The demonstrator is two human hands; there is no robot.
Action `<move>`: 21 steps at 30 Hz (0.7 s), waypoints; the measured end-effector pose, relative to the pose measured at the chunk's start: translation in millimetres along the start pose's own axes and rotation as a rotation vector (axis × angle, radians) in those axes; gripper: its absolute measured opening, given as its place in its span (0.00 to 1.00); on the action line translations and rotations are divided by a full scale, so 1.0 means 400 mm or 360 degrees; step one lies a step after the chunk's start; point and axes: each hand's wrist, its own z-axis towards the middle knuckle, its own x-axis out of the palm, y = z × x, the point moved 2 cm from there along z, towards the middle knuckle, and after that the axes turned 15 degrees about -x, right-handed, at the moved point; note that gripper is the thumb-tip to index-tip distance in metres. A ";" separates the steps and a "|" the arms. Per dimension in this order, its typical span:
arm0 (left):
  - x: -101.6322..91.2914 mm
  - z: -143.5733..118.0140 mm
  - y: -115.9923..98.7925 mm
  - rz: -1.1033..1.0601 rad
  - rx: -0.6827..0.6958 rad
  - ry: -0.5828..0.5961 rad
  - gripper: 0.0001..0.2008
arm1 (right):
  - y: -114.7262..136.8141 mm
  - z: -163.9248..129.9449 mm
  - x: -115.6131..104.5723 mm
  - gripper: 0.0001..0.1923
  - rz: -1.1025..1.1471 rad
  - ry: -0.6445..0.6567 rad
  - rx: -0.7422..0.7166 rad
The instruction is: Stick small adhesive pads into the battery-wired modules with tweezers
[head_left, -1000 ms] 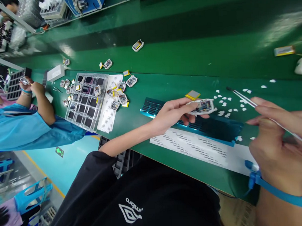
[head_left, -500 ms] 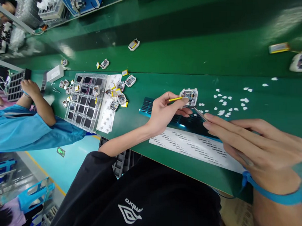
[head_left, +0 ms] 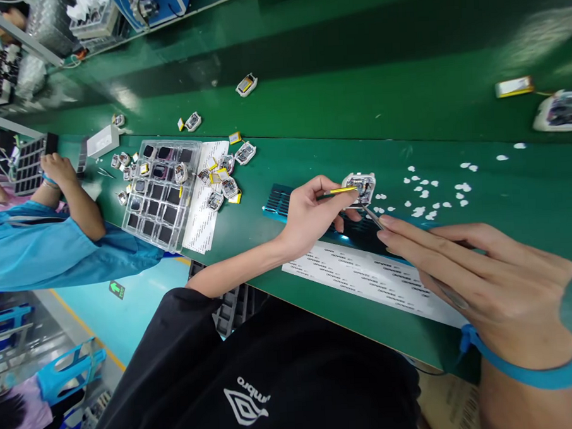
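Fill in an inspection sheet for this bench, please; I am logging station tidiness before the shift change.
Surface: green bench, with a green belt behind it.
Job's things: small white device shell with its board showing and a yellow-edged flat piece against it; thin metal tweezers with tips at the shell.
Clutter: white paper bits, clear compartment tray, loose shells, printed label strip, blue sheet.
Hands: left hand grips the shell; right hand pinches the tweezers.
Cables: blue wrist strap on the right wrist.
Surroundings: a co-worker's blue sleeve at the left.
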 end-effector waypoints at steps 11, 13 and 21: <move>0.006 0.008 0.010 -0.0065 0.0062 0.0003 0.11 | 0.005 0.006 0.012 0.43 0.0111 -0.0033 -0.0003; 0.009 0.009 0.009 -0.0088 0.0038 -0.0036 0.06 | 0.001 0.001 0.016 0.44 0.0139 -0.0032 0.0038; 0.011 0.007 0.010 -0.0025 0.0045 -0.0012 0.10 | -0.005 -0.009 0.016 0.47 0.0177 -0.0181 0.0157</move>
